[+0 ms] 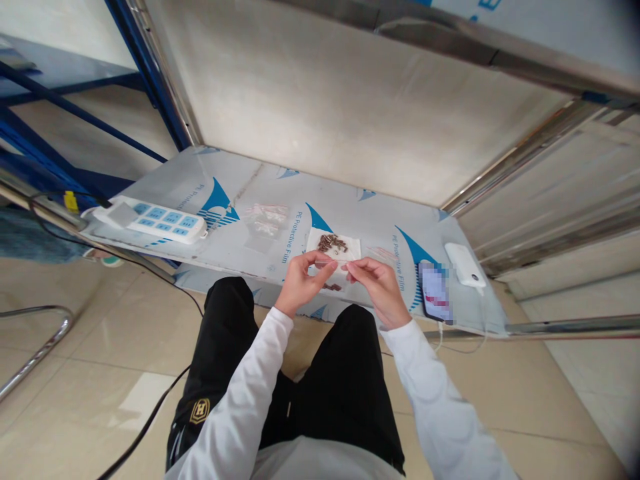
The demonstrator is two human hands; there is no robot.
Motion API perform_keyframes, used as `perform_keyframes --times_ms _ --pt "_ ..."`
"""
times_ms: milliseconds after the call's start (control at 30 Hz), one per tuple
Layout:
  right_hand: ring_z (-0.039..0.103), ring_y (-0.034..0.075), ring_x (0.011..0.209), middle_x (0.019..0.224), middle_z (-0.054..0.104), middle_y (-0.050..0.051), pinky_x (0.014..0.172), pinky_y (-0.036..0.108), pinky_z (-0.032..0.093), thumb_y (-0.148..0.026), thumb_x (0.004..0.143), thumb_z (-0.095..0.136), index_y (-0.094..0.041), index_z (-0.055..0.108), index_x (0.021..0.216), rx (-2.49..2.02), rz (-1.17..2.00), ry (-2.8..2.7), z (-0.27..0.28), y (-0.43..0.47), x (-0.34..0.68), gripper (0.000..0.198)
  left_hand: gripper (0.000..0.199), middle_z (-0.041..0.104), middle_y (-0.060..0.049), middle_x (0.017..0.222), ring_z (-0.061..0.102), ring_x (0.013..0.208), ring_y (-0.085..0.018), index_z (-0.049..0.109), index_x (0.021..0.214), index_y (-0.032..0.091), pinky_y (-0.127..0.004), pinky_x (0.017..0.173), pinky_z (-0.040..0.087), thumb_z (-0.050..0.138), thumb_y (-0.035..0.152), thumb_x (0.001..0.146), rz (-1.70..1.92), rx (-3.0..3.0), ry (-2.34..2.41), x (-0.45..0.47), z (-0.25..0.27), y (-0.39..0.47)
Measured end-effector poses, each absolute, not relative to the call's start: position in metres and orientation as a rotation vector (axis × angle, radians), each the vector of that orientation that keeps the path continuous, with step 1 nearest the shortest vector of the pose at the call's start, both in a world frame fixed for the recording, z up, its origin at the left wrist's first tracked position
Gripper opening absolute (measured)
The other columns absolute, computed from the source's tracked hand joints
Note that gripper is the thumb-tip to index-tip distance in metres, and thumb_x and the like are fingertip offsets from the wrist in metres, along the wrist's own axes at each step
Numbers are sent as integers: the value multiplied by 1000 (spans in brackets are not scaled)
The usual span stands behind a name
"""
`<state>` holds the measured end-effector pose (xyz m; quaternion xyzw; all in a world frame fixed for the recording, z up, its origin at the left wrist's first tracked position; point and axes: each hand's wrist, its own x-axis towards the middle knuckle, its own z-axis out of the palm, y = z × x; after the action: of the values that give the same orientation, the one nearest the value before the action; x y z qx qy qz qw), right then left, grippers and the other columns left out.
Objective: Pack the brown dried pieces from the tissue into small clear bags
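My left hand (303,285) and my right hand (381,288) meet over the front edge of the shelf, thumbs and fingertips pinched close together. Something small and thin seems to be between them, too small to name. Just beyond my fingers, a white sheet (354,248) carries a heap of small brown metallic pieces (332,243). A few more dark pieces (332,287) show below my fingers, partly covered. To the right of the sheet lie thin pinkish strips (381,253).
Clear plastic bags (267,219) with thin pale contents lie left of the sheet. A white power strip (155,221) occupies the left end. On the right are a phone (434,292) and a white power bank (464,265) with cables. The film-covered shelf (270,183) has a metal upper shelf (450,43) above.
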<state>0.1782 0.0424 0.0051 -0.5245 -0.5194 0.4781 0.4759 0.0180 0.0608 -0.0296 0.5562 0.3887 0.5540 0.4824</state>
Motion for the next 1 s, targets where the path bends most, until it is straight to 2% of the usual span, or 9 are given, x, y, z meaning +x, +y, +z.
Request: perform_keyframes --times_ms 100,233,333,433,567,700,867,1000 --pt "58 13 61 62 64 0 63 26 45 -39 73 73 -17 67 73 -1272 1110 -1301 1 39 179 22 21 71 -7 79 65 75 -16 69 80 13 -27 71 51 68 34 76 1246 1322 906 19 -30 60" --pt "59 13 63 68 66 1 64 27 47 -42 77 68 -18 67 80 -1257 1125 -1338 -2 37 174 24 22 73 -8 82 67 77 -18 70 82 13 -28 73 52 68 33 76 1214 1356 880 20 -29 60" --pt "60 13 65 76 68 1 64 26 48 -42 77 68 -20 66 86 -1234 1182 -1308 -5 35 171 25 18 72 -7 77 66 73 -16 70 77 13 -27 73 51 67 31 77 1240 1428 878 19 -29 60" --pt "60 13 64 72 67 0 65 26 48 -39 74 72 -20 66 81 -1224 1173 -1285 -9 33 172 22 18 72 -6 73 65 70 -16 70 74 13 -26 70 50 68 32 77 1194 1464 845 17 -33 61" --pt "63 15 65 70 69 1 65 28 50 -40 71 74 -19 65 75 -1256 1242 -1251 -11 34 179 24 26 74 -7 80 68 77 -18 74 83 14 -28 75 51 61 37 82 1013 1453 720 9 -37 63" --pt "64 16 59 67 68 2 57 27 50 -44 69 75 -18 65 76 -1324 1269 -1307 -11 36 182 29 35 75 -8 84 69 78 -19 75 89 15 -29 76 52 54 43 86 867 1501 675 2 -35 64" --pt "63 16 58 69 67 3 57 29 52 -49 71 71 -16 64 82 -1387 1123 -1326 -14 52 200 35 42 75 -7 78 69 77 -20 75 77 15 -28 74 52 52 50 84 908 1569 983 -13 -44 72" --pt "64 17 57 77 67 6 57 33 53 -57 72 62 -15 63 86 -1662 732 -1233 -37 85 251 44 37 75 -8 83 69 80 -22 73 85 16 -29 72 50 53 47 83 1118 1537 1503 -49 -62 81"
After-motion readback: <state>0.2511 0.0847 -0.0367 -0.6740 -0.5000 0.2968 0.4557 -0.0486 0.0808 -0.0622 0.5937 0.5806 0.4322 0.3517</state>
